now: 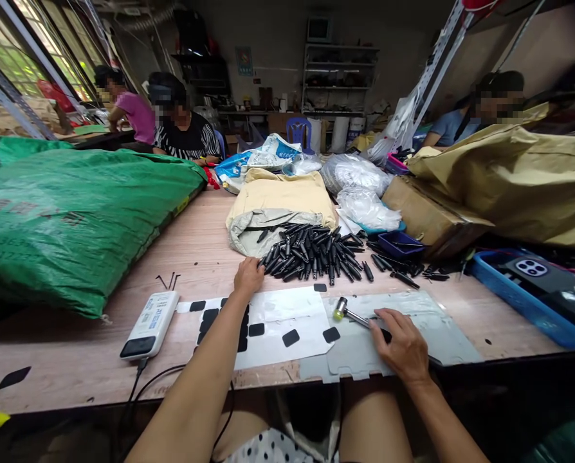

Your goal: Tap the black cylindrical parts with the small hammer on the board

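Note:
My left hand (247, 276) reaches forward to the near edge of a pile of black tapered plastic parts (311, 251); its fingers are curled at the pile, and what they grip is hidden. My right hand (401, 344) rests on a grey metal plate (432, 321) and is closed round the handle of a small hammer (348, 311) with a yellow-tipped head, which lies on the plate pointing left. White sheets with black pads (273, 321) lie between my arms.
A large green sack (75, 218) fills the left of the table. A white power bank (150, 323) with a cable lies near it. Beige bags (282, 199), cardboard, a small purple tray (401, 243) and a blue tray holding a phone (533, 283) stand around. Three people sit beyond.

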Motion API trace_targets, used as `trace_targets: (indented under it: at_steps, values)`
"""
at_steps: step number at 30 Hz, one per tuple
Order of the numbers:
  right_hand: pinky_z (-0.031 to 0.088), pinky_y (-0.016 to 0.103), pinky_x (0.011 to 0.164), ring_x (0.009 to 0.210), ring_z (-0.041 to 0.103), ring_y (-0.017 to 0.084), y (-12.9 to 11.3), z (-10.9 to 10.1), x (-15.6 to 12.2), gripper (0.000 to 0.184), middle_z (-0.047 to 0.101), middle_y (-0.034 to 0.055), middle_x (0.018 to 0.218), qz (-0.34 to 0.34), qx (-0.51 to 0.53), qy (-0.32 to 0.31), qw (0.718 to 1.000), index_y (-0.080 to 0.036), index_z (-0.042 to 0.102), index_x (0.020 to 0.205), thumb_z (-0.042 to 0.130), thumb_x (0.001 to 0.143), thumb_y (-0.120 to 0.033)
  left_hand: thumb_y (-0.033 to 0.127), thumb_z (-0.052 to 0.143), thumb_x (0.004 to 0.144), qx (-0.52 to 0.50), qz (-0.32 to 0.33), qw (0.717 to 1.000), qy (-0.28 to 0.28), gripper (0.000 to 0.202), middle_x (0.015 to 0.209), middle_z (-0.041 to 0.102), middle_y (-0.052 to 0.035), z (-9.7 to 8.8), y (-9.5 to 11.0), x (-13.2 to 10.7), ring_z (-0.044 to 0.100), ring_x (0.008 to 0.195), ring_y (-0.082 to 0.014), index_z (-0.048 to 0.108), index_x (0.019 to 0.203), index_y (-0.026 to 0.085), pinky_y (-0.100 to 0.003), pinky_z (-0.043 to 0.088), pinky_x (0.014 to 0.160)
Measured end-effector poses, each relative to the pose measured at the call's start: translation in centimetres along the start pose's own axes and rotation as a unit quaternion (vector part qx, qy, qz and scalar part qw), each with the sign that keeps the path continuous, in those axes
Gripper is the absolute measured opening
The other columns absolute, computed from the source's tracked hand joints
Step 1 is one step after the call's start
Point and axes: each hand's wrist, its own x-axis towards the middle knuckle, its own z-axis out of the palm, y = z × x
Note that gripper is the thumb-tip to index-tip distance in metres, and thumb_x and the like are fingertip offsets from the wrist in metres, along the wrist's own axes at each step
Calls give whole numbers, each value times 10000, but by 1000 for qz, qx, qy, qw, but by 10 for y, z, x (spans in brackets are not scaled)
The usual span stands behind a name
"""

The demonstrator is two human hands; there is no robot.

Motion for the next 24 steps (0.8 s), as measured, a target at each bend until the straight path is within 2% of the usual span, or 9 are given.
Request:
trace_targets:
  at_steps: [3,6,10,11,13,15,17,21,24]
  values:
    - [484,361,923,1035,629,241,0,-5,-1,352,708,86,1136,-45,20,-33,998,-194,664,1256,628,954,-370,236,625,941,-11,-16,1000,4,207,1256,679,-102,-4,-3,0,608,1172,-257,705,1127,195,-342,491,967]
    - [466,354,863,943,617,232,-2,-8,0,257,700,70,1010,-40,-6,-65,997,-213,699,1157,597,980,-371,220,608,944,-9,-44,998,32,194,1233,671,-130,-14,-1,-8,587,1173,-289,710,1106,192,-378,486,959]
    - [433,340,815,878,599,216,-3,-7,2,228,669,52,896,-40,-19,-89,995,-222,707,1026,552,1013,-389,241,584,966,-67,-7,994,89,229,1173,682,-124,-23,22,-46,573,1149,-304,707,1157,212,-436,480,983]
    - [428,341,810,874,597,215,-2,-6,3,234,666,51,890,-41,-16,-93,995,-220,702,1009,542,1018,-390,232,588,963,-104,27,991,77,223,1154,689,-106,-21,32,-62,586,1119,-285,709,1150,219,-427,487,977]
    - [427,345,803,868,597,216,-3,-6,5,245,662,52,885,-34,-5,-98,995,-213,688,974,525,1024,-389,209,593,958,-172,106,979,1,208,1127,704,-65,-11,51,-96,604,1077,-245,715,1125,236,-396,497,960]
    - [434,349,801,869,603,218,-4,-9,7,252,662,55,888,-10,15,-93,995,-210,674,949,510,1026,-386,211,623,944,-182,156,967,-82,189,1076,713,-47,3,68,-129,598,1048,-242,731,1097,243,-396,494,942]
    - [446,347,793,880,616,219,-9,-14,7,256,668,59,914,42,42,-73,996,-216,664,959,502,1025,-402,210,657,923,-171,180,961,-119,194,1051,703,-51,17,76,-152,586,1040,-248,741,1096,238,-398,486,940]
    - [486,341,799,896,640,214,-29,-33,0,280,670,61,947,144,153,-42,977,-231,648,985,488,1020,-458,212,758,841,-170,199,959,-111,361,1064,670,-64,26,71,-163,564,1042,-250,711,1200,217,-392,474,943]
    - [516,343,831,915,659,214,-50,-47,-8,288,692,62,960,177,242,-58,952,-231,663,1003,504,1007,-471,221,820,777,-182,195,958,-101,348,1033,666,-52,25,61,-156,556,1021,-244,729,1112,217,-384,464,918]
